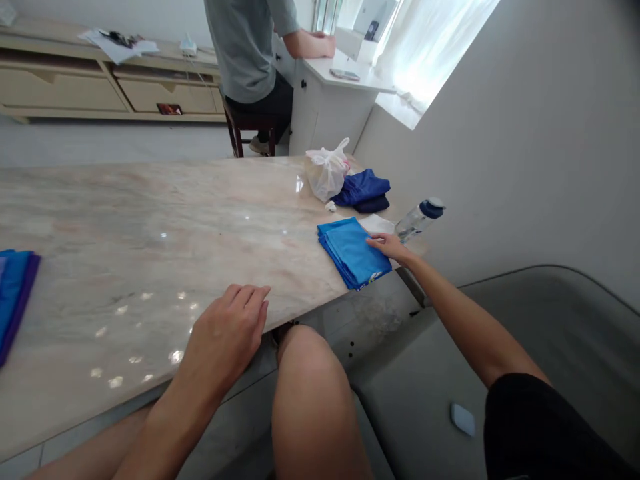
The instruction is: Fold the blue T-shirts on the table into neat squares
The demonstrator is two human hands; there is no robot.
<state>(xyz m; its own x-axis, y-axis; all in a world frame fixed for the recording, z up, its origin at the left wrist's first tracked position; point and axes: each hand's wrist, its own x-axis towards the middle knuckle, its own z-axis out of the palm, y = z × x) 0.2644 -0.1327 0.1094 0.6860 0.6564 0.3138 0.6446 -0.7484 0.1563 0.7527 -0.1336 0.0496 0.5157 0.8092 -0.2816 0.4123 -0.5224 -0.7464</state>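
A bright blue folded cloth [353,250] lies in a flat stack at the table's right front corner, a printed strip showing along its near edge. On its right edge is my right hand [390,247], thumb and fingers closed on the fabric. My left hand [233,323] rests at the front edge of the marble-patterned table [165,253], loosely stretched out and holding nothing; its palm side is hidden. Just beyond my right hand a clear water bottle [415,221] with a dark blue cap stands tilted in view. A white sheet [377,224] lies beside the cloth.
Toward the back right sit a knotted white plastic bag [326,172] and dark blue folded fabric [364,189]. More blue and purple cloth [16,293] lies at the far left. A seated person [250,53] is beyond the table. A grey sofa [420,387] is at right.
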